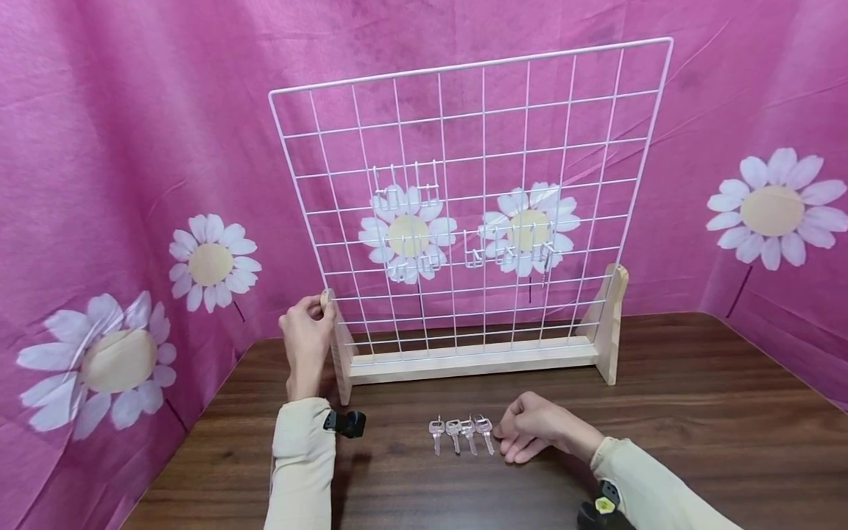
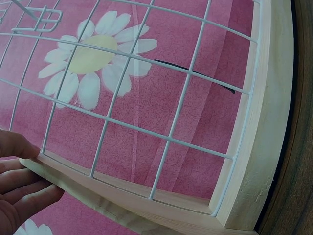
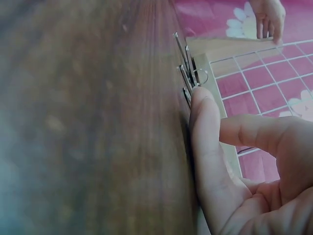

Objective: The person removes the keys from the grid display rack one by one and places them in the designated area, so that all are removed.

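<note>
My left hand [image 1: 308, 335] grips the upper end of the left wooden upright [image 1: 341, 353] of a stand. In the left wrist view, its thumb and fingers [image 2: 32, 198] lie on either side of that wood. The stand holds up a white wire grid panel [image 1: 483, 154]. Several keys with small rings [image 1: 469, 436] lie in a row on the table in front of it. My right hand [image 1: 539, 427] rests on the table beside the rightmost key. In the right wrist view, a straight finger [image 3: 204, 137] reaches the keys [image 3: 185, 73], and the thumb stands apart from it.
White wire hooks [image 1: 405, 195] hang on the grid in two rows. A small item [image 1: 547, 258], perhaps a key, hangs at the lower right hook. The brown wooden table [image 1: 424, 493] meets a pink flowered cloth [image 1: 132, 147] behind and at both sides.
</note>
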### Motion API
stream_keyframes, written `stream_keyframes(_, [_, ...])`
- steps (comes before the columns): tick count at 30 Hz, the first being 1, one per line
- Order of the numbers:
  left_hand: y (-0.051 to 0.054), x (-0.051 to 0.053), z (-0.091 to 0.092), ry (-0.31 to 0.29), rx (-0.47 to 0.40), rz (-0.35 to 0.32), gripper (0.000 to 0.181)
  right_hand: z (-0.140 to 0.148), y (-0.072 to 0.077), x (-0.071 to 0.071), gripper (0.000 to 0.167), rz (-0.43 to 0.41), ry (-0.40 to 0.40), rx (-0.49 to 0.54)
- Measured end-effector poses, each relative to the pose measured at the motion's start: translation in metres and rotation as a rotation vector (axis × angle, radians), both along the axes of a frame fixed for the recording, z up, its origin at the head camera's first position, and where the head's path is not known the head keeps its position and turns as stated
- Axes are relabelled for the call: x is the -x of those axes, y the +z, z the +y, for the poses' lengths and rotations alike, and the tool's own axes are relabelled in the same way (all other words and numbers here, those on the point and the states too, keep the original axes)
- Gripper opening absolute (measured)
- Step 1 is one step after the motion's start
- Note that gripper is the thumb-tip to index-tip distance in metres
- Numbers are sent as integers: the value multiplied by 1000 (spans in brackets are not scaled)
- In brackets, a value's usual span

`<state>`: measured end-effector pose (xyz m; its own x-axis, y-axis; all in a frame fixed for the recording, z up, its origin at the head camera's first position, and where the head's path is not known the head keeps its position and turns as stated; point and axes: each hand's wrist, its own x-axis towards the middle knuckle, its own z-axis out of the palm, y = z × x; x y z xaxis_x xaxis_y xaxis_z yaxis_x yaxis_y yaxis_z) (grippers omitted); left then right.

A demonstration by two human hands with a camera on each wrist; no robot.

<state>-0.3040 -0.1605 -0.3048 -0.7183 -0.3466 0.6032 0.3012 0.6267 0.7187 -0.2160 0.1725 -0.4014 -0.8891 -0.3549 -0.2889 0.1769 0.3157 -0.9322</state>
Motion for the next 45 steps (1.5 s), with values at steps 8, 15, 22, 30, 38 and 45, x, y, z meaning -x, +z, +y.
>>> stream_keyframes(8, [0, -1, 0, 1, -14, -15, 26, 3, -4, -7, 25, -11, 41, 77])
stream_keyframes(15, [-1, 0, 1, 17, 0, -17, 26, 0, -6, -10, 23, -22, 47, 101])
stream_keyframes(22, [-1, 0, 1, 13, 6, -10, 26, 7, 2, -7, 26, -42, 63, 93])
stream_keyframes(30, [-1, 1, 1, 18, 0, -17, 26, 40, 58, 18, 31, 195, -128, 126])
stream_keyframes(38, [1, 0, 0, 21, 6, -20, 27, 65, 119, 36, 37, 478, -401, 236])
stream_keyframes(45, [0, 1, 1, 22, 2, -36, 27, 74, 136, 47, 14, 525, -410, 474])
